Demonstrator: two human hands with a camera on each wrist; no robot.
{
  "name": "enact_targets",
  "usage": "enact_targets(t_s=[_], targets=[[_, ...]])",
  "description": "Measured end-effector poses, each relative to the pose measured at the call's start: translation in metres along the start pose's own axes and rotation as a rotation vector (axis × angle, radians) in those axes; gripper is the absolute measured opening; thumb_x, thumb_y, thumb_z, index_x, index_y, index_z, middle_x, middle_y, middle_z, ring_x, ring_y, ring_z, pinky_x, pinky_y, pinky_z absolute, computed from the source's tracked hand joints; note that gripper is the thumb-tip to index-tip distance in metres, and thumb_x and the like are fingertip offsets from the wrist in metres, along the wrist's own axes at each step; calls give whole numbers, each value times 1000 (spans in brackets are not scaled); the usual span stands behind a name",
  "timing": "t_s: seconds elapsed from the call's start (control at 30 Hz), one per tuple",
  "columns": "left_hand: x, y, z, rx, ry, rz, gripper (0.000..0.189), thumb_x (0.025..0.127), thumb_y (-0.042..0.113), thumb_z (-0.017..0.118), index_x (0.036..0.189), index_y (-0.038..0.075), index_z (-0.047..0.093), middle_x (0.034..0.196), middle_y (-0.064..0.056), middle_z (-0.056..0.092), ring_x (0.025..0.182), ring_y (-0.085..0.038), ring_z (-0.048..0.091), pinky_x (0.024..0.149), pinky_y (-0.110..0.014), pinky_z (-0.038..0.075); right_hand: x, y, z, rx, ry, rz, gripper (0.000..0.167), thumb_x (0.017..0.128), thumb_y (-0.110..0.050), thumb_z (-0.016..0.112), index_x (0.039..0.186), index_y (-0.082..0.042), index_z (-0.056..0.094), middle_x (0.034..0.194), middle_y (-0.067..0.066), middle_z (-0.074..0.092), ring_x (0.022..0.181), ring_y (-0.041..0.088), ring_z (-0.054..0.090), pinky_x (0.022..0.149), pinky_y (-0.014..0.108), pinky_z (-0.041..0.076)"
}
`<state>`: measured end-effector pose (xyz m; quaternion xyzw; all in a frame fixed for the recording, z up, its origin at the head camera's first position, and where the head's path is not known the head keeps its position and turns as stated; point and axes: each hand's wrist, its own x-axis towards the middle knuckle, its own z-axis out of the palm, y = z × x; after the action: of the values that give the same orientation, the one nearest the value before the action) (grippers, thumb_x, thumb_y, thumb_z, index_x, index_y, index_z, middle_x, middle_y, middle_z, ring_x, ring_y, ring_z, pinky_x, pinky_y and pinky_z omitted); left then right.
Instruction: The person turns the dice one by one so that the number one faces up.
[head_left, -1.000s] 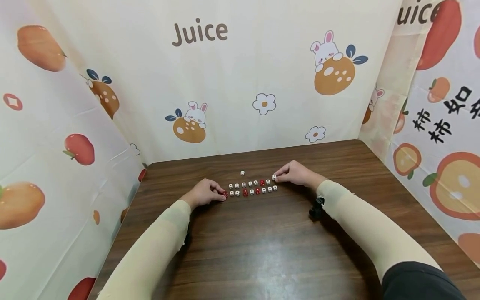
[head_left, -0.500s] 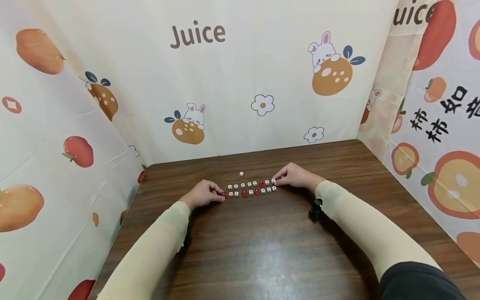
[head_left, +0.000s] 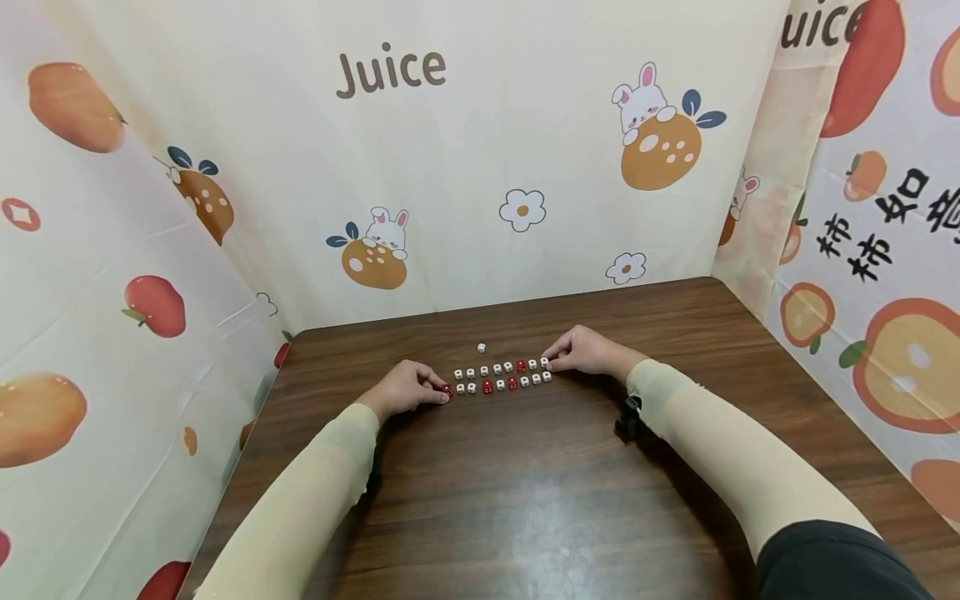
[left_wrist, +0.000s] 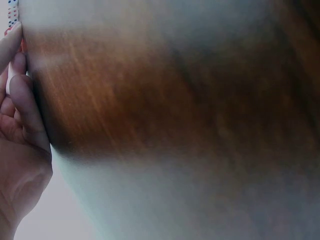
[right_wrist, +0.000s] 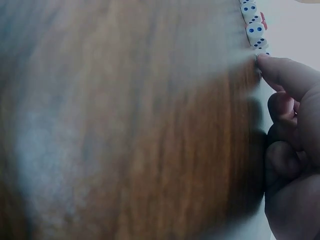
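Note:
Small white and red dice form two rows on the wooden table [head_left: 480, 475]. At the front row's left end, my left hand [head_left: 405, 387] pinches a red die [head_left: 447, 390] between thumb and fingers. My right hand [head_left: 588, 350] holds a white die [head_left: 544, 362] at the right end of the back row, thumb and fingertip on it. Behind the rows sits a single white die [head_left: 482, 347]. In the right wrist view, white dice [right_wrist: 255, 31] line up beyond the right thumb [right_wrist: 280, 70]; the left wrist view has dice [left_wrist: 13, 15] past the left fingertips.
Fruit-printed curtains [head_left: 450, 167] stand behind the table and along both sides. A small black device [head_left: 628, 418] is strapped beneath the right wrist. The table's back edge runs not far behind the single die.
My right hand has brought its white die slightly toward me, into line with the back row. The left hand stays on the red die. The head view has shifted slightly.

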<state>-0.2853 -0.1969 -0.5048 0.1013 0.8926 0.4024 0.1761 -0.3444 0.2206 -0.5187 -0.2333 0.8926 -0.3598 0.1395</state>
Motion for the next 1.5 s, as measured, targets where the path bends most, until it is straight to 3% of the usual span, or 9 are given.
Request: enact_targets(t_s=[0.6,0.8,1.17,1.33,1.5], targets=[[2,0,2,0,3,-24,18,96,20,94,111,11,90,78,6,75,61,-9,54,56,-25,48,-2,-3,0,31,-4,10,18,100,-18,86,115,-10,91,71,-8,67,67,9,52,66,26,43],[3,-2,1,-2,-7,-6,23,95,20,95,114,10,89,77,6,73,61,-8,55,57,-25,47,-1,-1,0,33,0,2,17,100,-18,86,114,-10,91,71,-8,68,67,9,52,65,26,44],[-2,-2,-14,-8,-77,14,34,97,21,94,127,7,85,89,1,80,79,-11,68,68,-32,61,2,1,3,43,8,-14,17,99,-19,87,113,-10,91,72,-8,70,66,9,52,65,25,44],[-3,11,-21,18,-83,-10,36,98,26,94,127,8,84,89,-1,79,77,-15,68,67,-33,63,3,-1,3,42,8,-12,17,99,-18,87,113,-10,91,73,-9,70,67,8,52,65,24,44],[4,30,-32,50,-16,2,29,103,31,88,125,11,85,99,-7,76,80,-20,70,69,-34,65,2,0,3,37,5,-4,16,100,-17,87,113,-10,91,74,-9,72,68,8,53,66,24,44]])
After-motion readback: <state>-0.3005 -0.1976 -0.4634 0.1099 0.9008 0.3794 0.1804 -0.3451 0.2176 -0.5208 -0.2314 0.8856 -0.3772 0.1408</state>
